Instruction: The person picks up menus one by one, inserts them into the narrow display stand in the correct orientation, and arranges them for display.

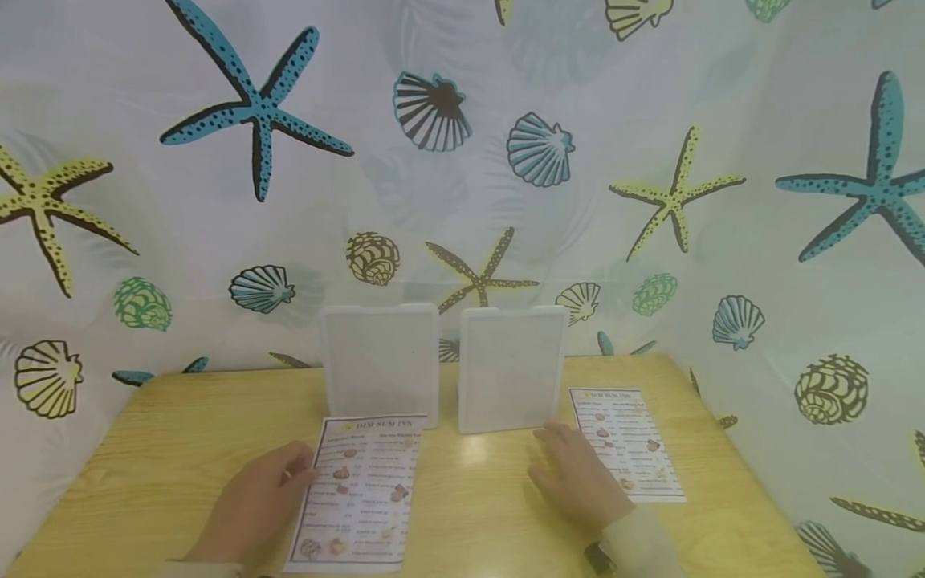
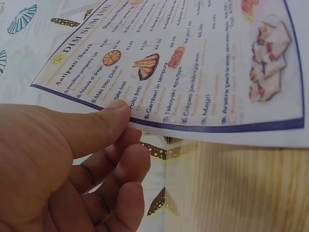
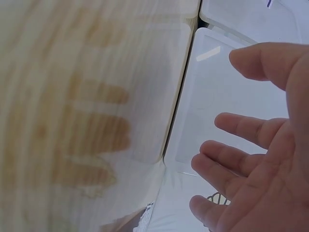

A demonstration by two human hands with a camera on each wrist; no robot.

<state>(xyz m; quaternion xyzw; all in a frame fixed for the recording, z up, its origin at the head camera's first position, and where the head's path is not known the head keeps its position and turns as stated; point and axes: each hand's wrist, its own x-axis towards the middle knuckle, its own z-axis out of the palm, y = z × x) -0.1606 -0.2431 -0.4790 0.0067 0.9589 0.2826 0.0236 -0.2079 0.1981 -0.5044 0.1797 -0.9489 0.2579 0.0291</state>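
My left hand [image 1: 263, 490] pinches the left edge of a printed menu sheet [image 1: 364, 490] between thumb and fingers. In the left wrist view the thumb [image 2: 104, 123] lies over the blue border of the menu, which reads "DIM SUM INN" and has small food pictures. My right hand [image 1: 574, 474] holds nothing, its fingers spread and loosely bent, near the foot of the right white panel [image 1: 511, 369]. A second menu sheet [image 1: 629, 445] lies on the table just right of that hand. The left white panel [image 1: 381, 361] stands upright behind the held menu.
The wooden table [image 1: 209, 401] has a glossy top that mirrors the hand in the right wrist view. Behind and to the right hangs a white curtain [image 1: 477, 201] printed with starfish and shells, close along the table's edges.
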